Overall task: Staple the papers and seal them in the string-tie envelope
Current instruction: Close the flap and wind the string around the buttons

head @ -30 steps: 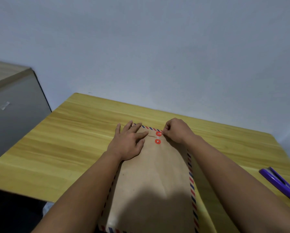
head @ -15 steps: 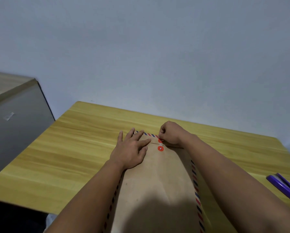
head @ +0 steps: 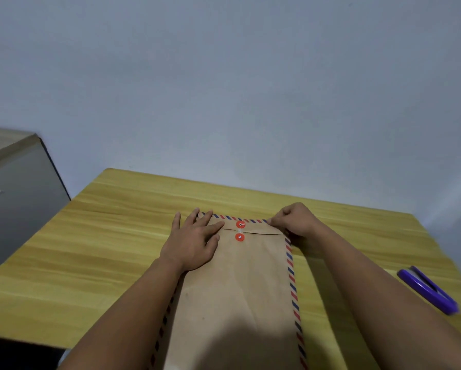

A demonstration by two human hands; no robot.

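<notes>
A brown envelope [head: 237, 284] with red and blue striped edges lies flat on the wooden table [head: 95, 252], flap folded down at the far end. Two red buttons [head: 240, 224] sit one above the other on the flap seam, with white string [head: 240, 231] wound between them. My left hand [head: 194, 241] lies flat, fingers spread, on the envelope's far left part. My right hand [head: 294, 218] is curled at the envelope's far right corner, fingertips pinched together at the flap edge; whether it holds the string end I cannot tell. No papers are visible.
A purple stapler [head: 428, 289] lies on the table at the right, near the edge. A grey cabinet [head: 15, 198] stands left of the table. A plain wall rises behind the table's far edge.
My right hand has moved from the red buttons rightward to the envelope's far right corner. The left hand stays flat on the envelope. The camera has tilted.
</notes>
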